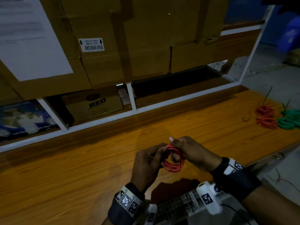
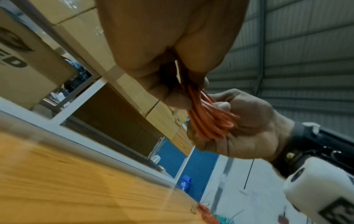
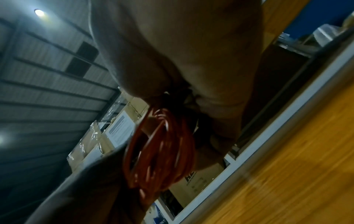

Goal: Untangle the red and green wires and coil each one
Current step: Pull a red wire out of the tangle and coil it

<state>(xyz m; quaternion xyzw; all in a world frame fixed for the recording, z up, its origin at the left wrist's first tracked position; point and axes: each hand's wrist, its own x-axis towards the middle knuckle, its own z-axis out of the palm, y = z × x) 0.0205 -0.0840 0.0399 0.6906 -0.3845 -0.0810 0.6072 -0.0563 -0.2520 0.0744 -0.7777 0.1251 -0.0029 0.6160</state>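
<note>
between both sets of fingers, above the table [image 1: 81, 172], hangs the red coil [image 1: 174, 161]. left hand [image 1: 146, 164] curls round its left side, fingertips [image 2: 178, 100] pinching the strands. right hand [image 1: 193, 151] grips the right side, a finger hooked through the loop. far right of the fingers, well apart, lie red coils [image 1: 265, 116] touching green coils [image 1: 289, 119].
</note>
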